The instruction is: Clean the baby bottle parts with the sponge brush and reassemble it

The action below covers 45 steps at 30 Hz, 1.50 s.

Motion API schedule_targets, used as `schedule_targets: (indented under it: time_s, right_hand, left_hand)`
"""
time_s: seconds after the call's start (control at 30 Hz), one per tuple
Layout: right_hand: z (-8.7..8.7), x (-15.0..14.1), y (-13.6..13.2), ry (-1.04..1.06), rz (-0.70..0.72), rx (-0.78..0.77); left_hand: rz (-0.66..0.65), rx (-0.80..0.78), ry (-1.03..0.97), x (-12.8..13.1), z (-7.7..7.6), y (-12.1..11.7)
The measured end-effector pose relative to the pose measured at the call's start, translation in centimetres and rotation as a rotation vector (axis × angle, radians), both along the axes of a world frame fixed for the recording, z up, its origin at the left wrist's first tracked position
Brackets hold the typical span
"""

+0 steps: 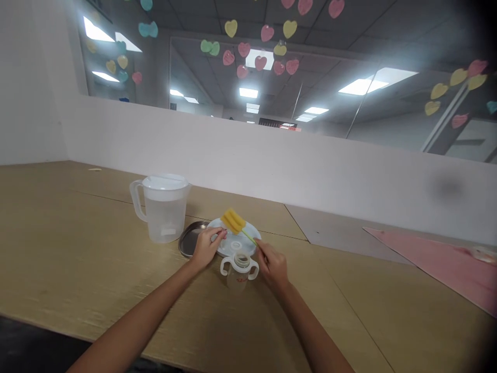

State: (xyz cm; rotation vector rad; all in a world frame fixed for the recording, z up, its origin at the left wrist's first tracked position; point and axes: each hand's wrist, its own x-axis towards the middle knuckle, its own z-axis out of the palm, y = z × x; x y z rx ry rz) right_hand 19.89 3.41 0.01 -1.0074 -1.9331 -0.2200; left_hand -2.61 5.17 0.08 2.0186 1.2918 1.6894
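Observation:
My right hand (274,263) is closed around the thin green handle of a bottle brush with a yellow sponge head (233,221). The sponge is tilted up to the left, above a white plate (250,247). Just below the sponge, my left hand (208,247) has its thumb and fingertips pinched together; anything between them is too small to make out. A clear baby bottle (237,280) with two white side handles stands upright and uncapped, between my wrists and in front of the plate.
Left of the plate lies a dark metal tray (190,239), partly behind my left hand. A translucent lidded pitcher (165,217) stands farther left. A pink board (438,259) lies at the right, and a white wall (240,160) with a window runs behind the table.

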Motion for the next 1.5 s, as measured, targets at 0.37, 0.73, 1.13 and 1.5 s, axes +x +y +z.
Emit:
schedule_targets:
  time_s: [0.37, 0.73, 1.13, 1.5]
  right_hand:
    - [-0.2, 0.9, 0.4, -0.219, -0.104, 0.239]
    - [-0.7, 0.8, 0.4, -0.281, -0.080, 0.349]
    - [-0.5, 1.0, 0.6, -0.293, -0.122, 0.314]
    - [-0.4, 0.8, 0.3, -0.397, -0.046, 0.372]
  left_hand:
    - [0.065, -0.006, -0.095, -0.4, 0.1, 0.1]
    - [0.171, -0.019, -0.087, -0.6, -0.1, 0.3]
    - [0.151, 0.074, -0.116, -0.7, 0.0, -0.2]
    - [0.150, 0.105, -0.147, -1.1, 0.2, -0.1]
